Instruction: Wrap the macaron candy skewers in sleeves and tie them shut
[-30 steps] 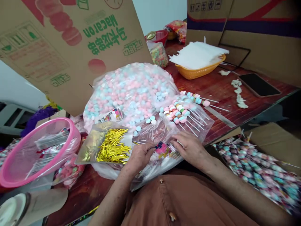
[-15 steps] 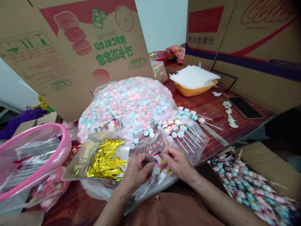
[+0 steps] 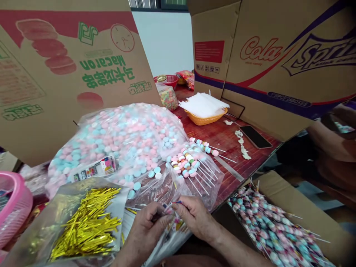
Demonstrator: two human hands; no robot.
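Note:
My left hand (image 3: 150, 226) and my right hand (image 3: 194, 216) meet low in the middle of the view. Both are closed with fingertips pinched on a small printed plastic wrapper (image 3: 177, 224); whatever it contains is mostly hidden. To the left, gold twist ties (image 3: 90, 222) lie piled on an open plastic bag. Just beyond my hands, several marshmallow skewers (image 3: 187, 163) rest on clear plastic with their white sticks towards me. Behind them spreads a large clear bag of pink, blue and white marshmallows (image 3: 122, 129), with a stack of printed wrappers (image 3: 94, 168) on it.
A cardboard box (image 3: 274, 222) of wrapped skewers stands below the table's right edge. A yellow basket of white sticks (image 3: 205, 120) and a phone (image 3: 255, 137) are farther back. Big cartons (image 3: 111, 22) rise behind. A pink basket (image 3: 20, 204) is at left; another person's arm (image 3: 330, 142) shows at right.
The view has turned to the right, so the table's things appear farther left. My hands have come closer together on the wrapper.

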